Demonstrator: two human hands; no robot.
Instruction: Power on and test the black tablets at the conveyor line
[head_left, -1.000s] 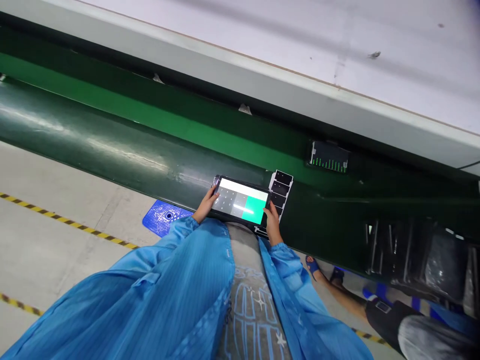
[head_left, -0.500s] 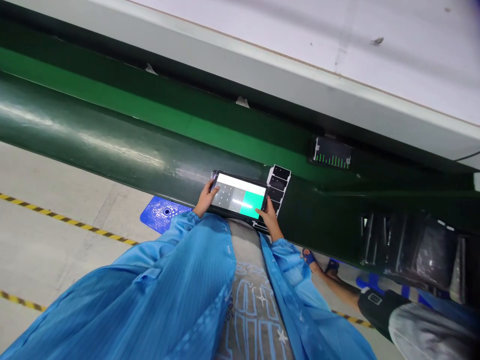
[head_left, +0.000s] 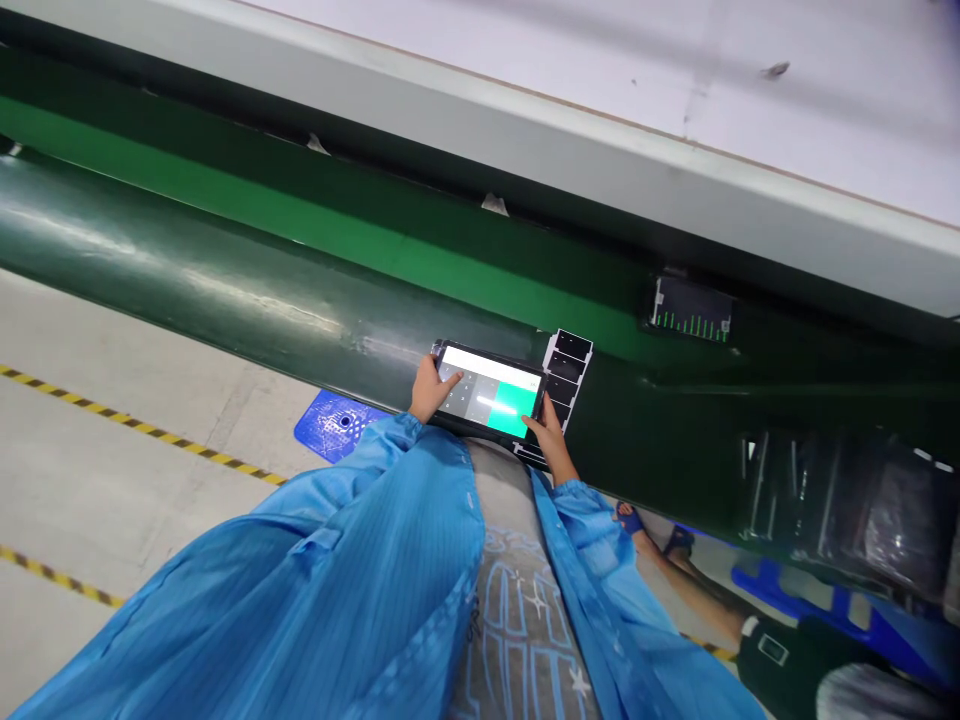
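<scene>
A black-cased tablet point(head_left: 491, 392) sits in my two hands, its screen showing a white bar, a grey keypad and a bright green panel. My left hand point(head_left: 433, 390) grips its left edge, with the thumb over the keypad. My right hand point(head_left: 550, 436) holds the lower right corner, fingers reaching onto the green panel. Just beyond that corner stands a strip of black rectangular pieces in a white frame point(head_left: 568, 385), partly hidden by the tablet. My blue striped sleeves point(head_left: 405, 540) cover the lower view.
A long dark green machine frame point(head_left: 225, 290) with a white top point(head_left: 600, 100) runs across the view, carrying a small display with green bars point(head_left: 690, 310). A blue perforated plastic mat point(head_left: 335, 425) lies on the floor. A seated person's leg point(head_left: 697, 590) shows at lower right, near yellow-black floor tape point(head_left: 150, 437).
The whole view has shifted slightly, with the tablet and hands now further right. My right hand's fingers have moved along the tablet's lower right edge.
</scene>
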